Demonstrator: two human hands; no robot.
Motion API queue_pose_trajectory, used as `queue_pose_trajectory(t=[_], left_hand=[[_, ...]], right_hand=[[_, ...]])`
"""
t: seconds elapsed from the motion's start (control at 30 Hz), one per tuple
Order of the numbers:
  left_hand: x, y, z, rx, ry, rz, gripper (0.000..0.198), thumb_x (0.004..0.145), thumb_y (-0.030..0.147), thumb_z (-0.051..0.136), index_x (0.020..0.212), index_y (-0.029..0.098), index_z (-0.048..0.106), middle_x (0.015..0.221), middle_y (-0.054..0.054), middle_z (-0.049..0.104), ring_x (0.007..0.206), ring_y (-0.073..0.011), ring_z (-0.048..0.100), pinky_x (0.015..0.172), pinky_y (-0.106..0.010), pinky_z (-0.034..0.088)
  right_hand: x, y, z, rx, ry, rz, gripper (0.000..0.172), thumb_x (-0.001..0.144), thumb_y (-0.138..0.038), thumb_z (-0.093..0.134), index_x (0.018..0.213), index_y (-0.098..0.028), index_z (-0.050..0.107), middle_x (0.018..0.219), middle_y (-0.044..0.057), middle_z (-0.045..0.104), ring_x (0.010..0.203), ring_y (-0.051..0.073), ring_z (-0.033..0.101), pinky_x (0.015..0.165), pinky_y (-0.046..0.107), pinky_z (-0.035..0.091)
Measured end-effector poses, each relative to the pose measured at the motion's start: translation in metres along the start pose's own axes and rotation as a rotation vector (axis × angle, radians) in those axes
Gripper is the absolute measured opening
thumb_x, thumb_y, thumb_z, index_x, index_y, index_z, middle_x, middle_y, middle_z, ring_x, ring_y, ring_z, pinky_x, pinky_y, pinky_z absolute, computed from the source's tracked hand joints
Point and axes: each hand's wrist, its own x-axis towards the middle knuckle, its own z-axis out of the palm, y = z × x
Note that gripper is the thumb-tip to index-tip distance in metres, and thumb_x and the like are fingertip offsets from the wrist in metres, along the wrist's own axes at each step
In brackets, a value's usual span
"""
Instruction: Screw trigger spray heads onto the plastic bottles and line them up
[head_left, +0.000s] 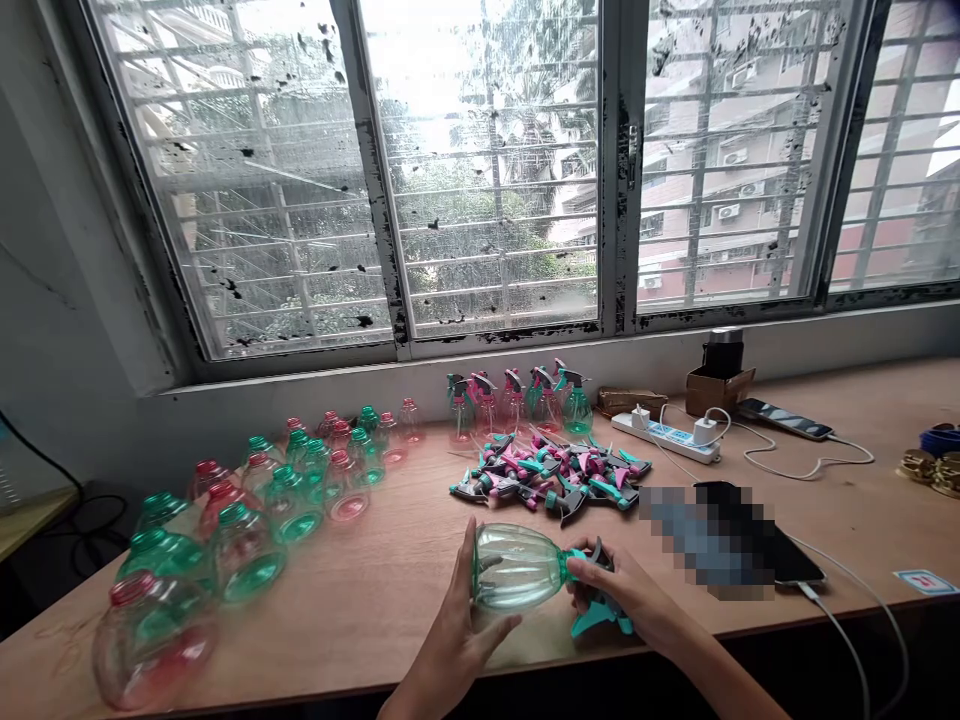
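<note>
A clear green spray bottle [517, 568] lies sideways between my hands, just above the table's front edge. My left hand [466, 610] is wrapped round its base end, thumb along the near side. At the neck, my right hand [611, 590] grips a teal and grey spray head [600, 615], which meets the bottle's mouth; how far it is screwed on I cannot tell. Behind my hands lies a pile of loose pink, teal and grey spray heads [555, 470]. Several bottles with spray heads fitted [514, 405] stand upright by the wall.
Open-topped green and red bottles [247, 555] stand in rows on the left of the wooden table [360, 620]. A power strip [667, 438], a cardboard box [718, 388], a phone [787, 418] and a partly blurred device [780, 550] with white cables occupy the right.
</note>
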Motion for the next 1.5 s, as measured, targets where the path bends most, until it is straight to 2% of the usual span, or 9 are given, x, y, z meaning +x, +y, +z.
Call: queue_pose_trajectory(t=[0.17,0.23,0.33,0.53,0.67,0.87,1.13,1.33,1.5], left_hand=[[-0.0012,-0.0017,-0.0006,0.005,-0.002,-0.026,0.108,0.086,0.044,0.077,0.161,0.033,0.0,0.168,-0.011,0.021,0.149,-0.0374,0.032,0.123,-0.052,0.022],[-0.0009,-0.0025,-0.0008,-0.02,0.002,-0.043,0.109,0.086,0.048,0.076,0.162,0.03,0.0,0.168,-0.011,0.023,0.15,-0.0382,0.029,0.124,-0.052,0.021],[-0.0002,-0.0019,-0.0008,-0.02,-0.007,-0.052,0.107,0.088,0.047,0.074,0.162,0.029,-0.002,0.165,-0.012,0.03,0.149,-0.0369,0.032,0.124,-0.052,0.021],[0.0008,-0.0015,-0.0003,0.056,-0.008,0.019,0.102,0.091,0.045,0.07,0.161,0.036,-0.004,0.165,-0.011,0.03,0.146,-0.0356,0.038,0.124,-0.056,0.016],[0.0011,-0.0012,-0.0001,0.069,0.007,-0.001,0.106,0.087,0.046,0.075,0.161,0.033,-0.001,0.167,-0.012,0.024,0.15,-0.0367,0.029,0.125,-0.053,0.014],[0.0014,-0.0011,-0.001,0.017,-0.029,-0.039,0.105,0.09,0.045,0.073,0.162,0.027,-0.001,0.161,-0.016,0.037,0.146,-0.0368,0.038,0.123,-0.05,0.025],[0.0023,-0.0026,-0.0004,0.113,0.019,0.038,0.102,0.09,0.039,0.071,0.161,0.033,-0.001,0.163,-0.011,0.031,0.144,-0.035,0.04,0.123,-0.054,0.02],[0.0012,0.0,-0.0008,0.077,0.004,-0.03,0.106,0.088,0.042,0.075,0.162,0.029,0.0,0.165,-0.011,0.029,0.151,-0.0349,0.028,0.126,-0.051,0.015],[0.0032,-0.0049,-0.0009,0.057,0.018,-0.033,0.104,0.088,0.044,0.075,0.162,0.03,0.004,0.165,-0.011,0.029,0.151,-0.0353,0.028,0.126,-0.049,0.014]], right_hand=[[-0.0002,-0.0005,0.0,-0.013,-0.033,-0.003,0.048,0.069,-0.058,0.084,0.085,-0.019,0.061,0.066,-0.002,0.069,0.054,0.016,0.063,0.057,0.029,0.048],[-0.0001,-0.0007,-0.0002,-0.015,-0.04,-0.001,0.048,0.069,-0.057,0.085,0.085,-0.019,0.061,0.067,-0.001,0.069,0.054,0.016,0.063,0.056,0.028,0.047],[-0.0003,-0.0014,-0.0004,-0.011,-0.047,-0.015,0.045,0.071,-0.056,0.083,0.085,-0.019,0.062,0.068,-0.001,0.069,0.055,0.016,0.063,0.057,0.028,0.048],[-0.0005,0.0002,-0.0008,-0.003,-0.045,-0.026,0.043,0.074,-0.053,0.082,0.086,-0.018,0.061,0.068,-0.001,0.07,0.055,0.015,0.064,0.057,0.028,0.048],[0.0001,0.0022,-0.0009,-0.003,-0.054,-0.025,0.044,0.073,-0.053,0.083,0.086,-0.018,0.061,0.067,-0.001,0.07,0.054,0.015,0.064,0.056,0.027,0.047],[0.0006,0.0028,-0.0013,0.004,-0.045,-0.018,0.044,0.074,-0.053,0.083,0.087,-0.018,0.06,0.067,-0.001,0.071,0.053,0.015,0.064,0.055,0.027,0.048],[0.0015,0.0055,-0.0019,0.022,-0.053,-0.028,0.042,0.075,-0.05,0.084,0.088,-0.018,0.06,0.066,-0.002,0.071,0.052,0.014,0.064,0.054,0.025,0.047],[0.0021,0.006,-0.0022,0.01,-0.067,-0.032,0.042,0.074,-0.051,0.084,0.087,-0.018,0.061,0.065,-0.002,0.07,0.051,0.014,0.064,0.054,0.025,0.047],[0.0031,0.0061,-0.0024,0.019,-0.049,-0.009,0.044,0.074,-0.052,0.083,0.087,-0.018,0.06,0.065,-0.001,0.071,0.052,0.015,0.064,0.054,0.026,0.048]])
